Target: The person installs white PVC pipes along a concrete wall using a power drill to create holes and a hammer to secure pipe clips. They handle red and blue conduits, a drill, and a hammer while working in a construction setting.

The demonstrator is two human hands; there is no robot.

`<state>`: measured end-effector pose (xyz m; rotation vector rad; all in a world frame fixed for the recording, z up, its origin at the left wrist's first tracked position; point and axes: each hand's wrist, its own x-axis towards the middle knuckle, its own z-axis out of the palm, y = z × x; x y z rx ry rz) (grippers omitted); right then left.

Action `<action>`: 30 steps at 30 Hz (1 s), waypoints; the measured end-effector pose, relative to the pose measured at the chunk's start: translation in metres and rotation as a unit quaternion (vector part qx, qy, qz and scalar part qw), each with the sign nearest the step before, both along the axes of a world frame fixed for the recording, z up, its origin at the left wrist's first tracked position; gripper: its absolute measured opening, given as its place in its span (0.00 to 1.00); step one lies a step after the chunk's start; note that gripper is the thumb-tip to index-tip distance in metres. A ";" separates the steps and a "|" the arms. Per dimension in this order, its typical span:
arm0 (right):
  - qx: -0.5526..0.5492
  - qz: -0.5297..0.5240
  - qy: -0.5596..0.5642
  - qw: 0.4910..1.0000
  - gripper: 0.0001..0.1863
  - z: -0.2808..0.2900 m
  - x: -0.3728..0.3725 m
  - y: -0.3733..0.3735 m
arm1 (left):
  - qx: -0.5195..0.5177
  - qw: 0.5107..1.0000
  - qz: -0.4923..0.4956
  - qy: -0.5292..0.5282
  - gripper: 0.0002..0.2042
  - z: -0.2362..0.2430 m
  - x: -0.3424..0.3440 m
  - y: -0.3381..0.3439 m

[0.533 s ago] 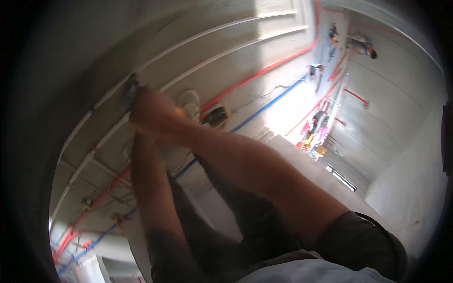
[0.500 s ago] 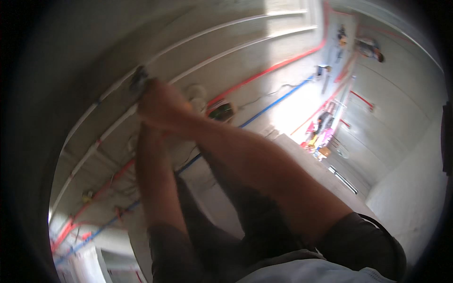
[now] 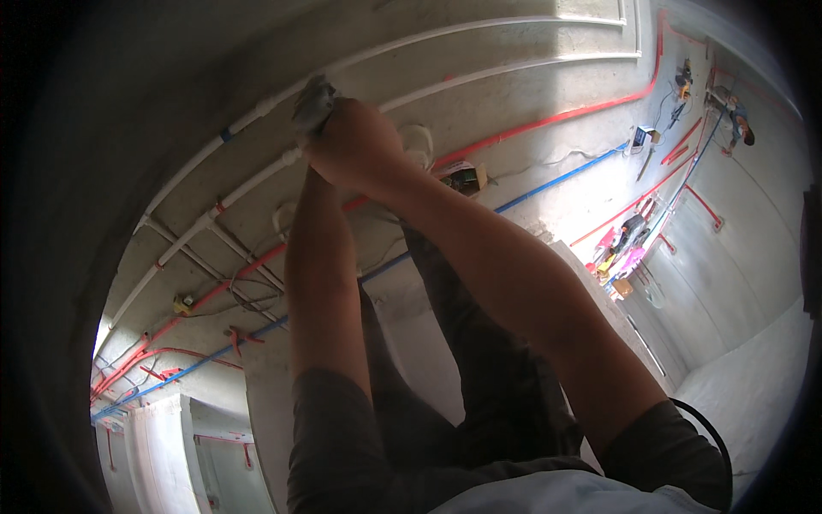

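Observation:
Both my arms reach up and away, and my hands meet in the upper left part of the head view. My right hand (image 3: 364, 144) is closed, its fingers curled round the near end of a grey, crumpled-looking thing (image 3: 314, 107) whose kind I cannot make out. Behind it, my left hand (image 3: 320, 176) is almost wholly hidden; only the wrist end shows, so its fingers cannot be read. The grey thing appears over a white pipe (image 3: 248, 118), one of two long white pipes; whether it touches the pipe I cannot tell.
Red pipe (image 3: 548, 120) and blue pipe (image 3: 556, 176) run alongside the white ones. A small open box (image 3: 465, 177) and a white coil (image 3: 417, 141) sit past my right forearm. Red pliers-like tool (image 3: 242, 340) lies lower left. Another person (image 3: 738, 124) is far right.
My hands and the grey thing now appear higher and further right in the view. The surroundings have shifted too, and the picture is sharper. My hands are still together.

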<state>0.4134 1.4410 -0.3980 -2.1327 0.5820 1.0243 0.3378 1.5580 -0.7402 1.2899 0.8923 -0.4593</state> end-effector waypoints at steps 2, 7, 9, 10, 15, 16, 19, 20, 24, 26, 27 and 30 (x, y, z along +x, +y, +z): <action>-0.003 -0.005 -0.010 1.000 0.23 -0.002 -0.002 -0.001 | 0.001 1.000 -0.004 -0.004 0.20 0.002 0.003 -0.003; -0.001 -0.038 -0.016 0.999 0.24 0.000 0.000 -0.007 | 0.006 1.000 -0.011 -0.024 0.22 0.016 0.020 -0.006; 0.029 -0.027 -0.015 0.999 0.24 0.003 -0.002 -0.013 | 0.009 0.999 -0.022 -0.032 0.23 0.033 0.020 -0.008; 0.046 -0.021 -0.015 0.999 0.24 0.008 -0.004 -0.016 | 0.010 0.999 -0.029 -0.036 0.23 0.045 0.021 -0.012; 0.059 -0.042 -0.119 0.990 0.18 0.064 -0.028 -0.042 | 0.018 0.996 -0.066 -0.054 0.25 0.142 -0.010 -0.020; 0.125 -0.099 -0.091 0.983 0.18 0.101 -0.032 -0.054 | 0.025 0.996 -0.070 -0.059 0.25 0.167 -0.021 -0.017; 0.221 -0.220 -0.049 0.949 0.12 0.183 -0.071 -0.078 | 0.039 0.991 -0.119 -0.055 0.26 0.262 -0.074 -0.020; 0.232 -0.262 -0.031 0.936 0.10 0.204 -0.078 -0.087 | 0.051 0.988 -0.139 -0.045 0.27 0.303 -0.089 -0.022; 0.302 -0.454 -0.001 0.838 0.06 0.262 -0.114 -0.099 | 0.186 0.950 -0.249 -0.017 0.33 0.424 -0.155 0.005; 0.230 -0.339 -0.112 0.905 0.07 0.265 -0.145 -0.115 | 0.162 0.953 -0.256 -0.001 0.28 0.424 -0.213 0.032; 0.248 -0.402 -0.100 0.876 0.06 0.274 -0.145 -0.117 | 0.109 0.964 -0.244 0.008 0.26 0.413 -0.246 0.049; 0.313 -0.637 -0.026 0.704 0.04 0.305 -0.139 -0.135 | -0.084 0.899 -0.428 0.040 0.23 0.460 -0.259 0.091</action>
